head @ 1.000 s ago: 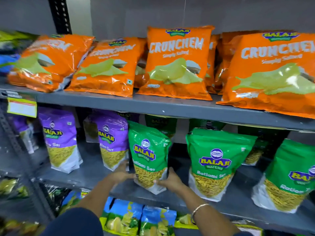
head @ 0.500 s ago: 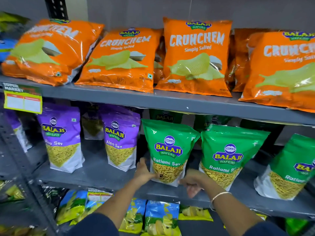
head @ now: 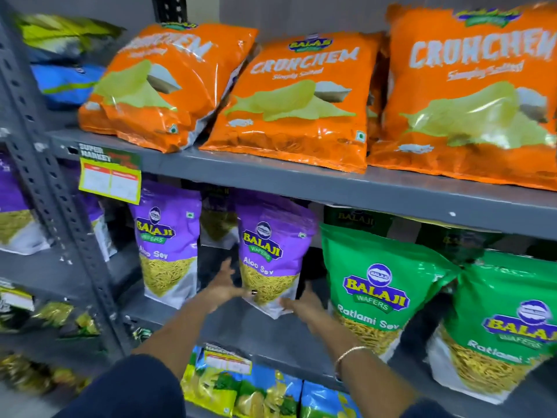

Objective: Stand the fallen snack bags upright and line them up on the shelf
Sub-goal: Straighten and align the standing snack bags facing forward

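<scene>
Your left hand (head: pixel 224 286) and right hand (head: pixel 304 303) loosely cup the purple bag (head: pixel 272 254) between open fingers; squeeze unevenly and it may tip.

Both hands are leaving the green Ratlami Sev bag (head: pixel 378 294) and closing on the purple Aloo Sev bag (head: pixel 272 257): left hand (head: pixel 224 285) at one side, right hand (head: pixel 304 306) apparently touching its lower corner.

The grey metal shelf (head: pixel 241 324) carried two purple Aloo Sev bags (head: pixel 272 251) and two green Ratlami Sev bags (head: pixel 373 285), all upright. The upper shelf (head: pixel 301 179) carried orange Crunchem bags (head: pixel 298 104).
</scene>
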Motion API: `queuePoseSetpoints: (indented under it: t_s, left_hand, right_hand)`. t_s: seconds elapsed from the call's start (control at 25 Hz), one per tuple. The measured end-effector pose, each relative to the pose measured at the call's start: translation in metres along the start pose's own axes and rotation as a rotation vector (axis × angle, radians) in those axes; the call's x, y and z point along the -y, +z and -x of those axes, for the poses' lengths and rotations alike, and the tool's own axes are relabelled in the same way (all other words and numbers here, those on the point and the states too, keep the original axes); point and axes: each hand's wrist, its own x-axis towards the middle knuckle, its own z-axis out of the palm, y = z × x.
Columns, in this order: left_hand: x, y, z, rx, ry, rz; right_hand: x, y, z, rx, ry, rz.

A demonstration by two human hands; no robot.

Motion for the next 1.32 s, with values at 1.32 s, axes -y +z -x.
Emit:
queuePoseSetpoints:
  t_s: [1.32]
  left_hand:
    - [0.002,0.156,0.055,0.088,0.215,-0.502]
  right_hand:
    - [-0.092,-0.149,0.080,-0.171,0.330,0.195]
